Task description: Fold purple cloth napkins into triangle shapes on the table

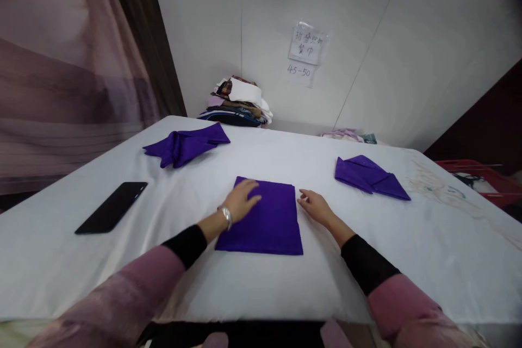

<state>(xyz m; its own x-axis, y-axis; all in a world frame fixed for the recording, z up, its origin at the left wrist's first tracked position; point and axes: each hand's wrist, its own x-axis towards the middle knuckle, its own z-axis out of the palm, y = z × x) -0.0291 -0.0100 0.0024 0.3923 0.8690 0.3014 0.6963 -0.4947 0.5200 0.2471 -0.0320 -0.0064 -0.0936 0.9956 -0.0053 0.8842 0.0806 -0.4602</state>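
A purple cloth napkin (271, 223), folded into a rough square, lies flat on the white tablecloth right in front of me. On its upper left part rests my left hand (241, 201), fingers spread over the fabric. Just off the napkin's upper right edge hovers my right hand (316, 205), its fingers apart and holding nothing. Two more purple napkins lie farther back: a pleated, fanned-out one (185, 144) at the left and a folded, pointed one (369, 175) at the right.
A black phone (112, 207) lies on the table's left side. Behind the far edge stands a pile of folded clothes (240, 100) by the wall, with more cloth (346, 135) to its right. A red basket (477, 179) is beyond the right edge. Handwritten paper signs (305, 49) hang on the wall.
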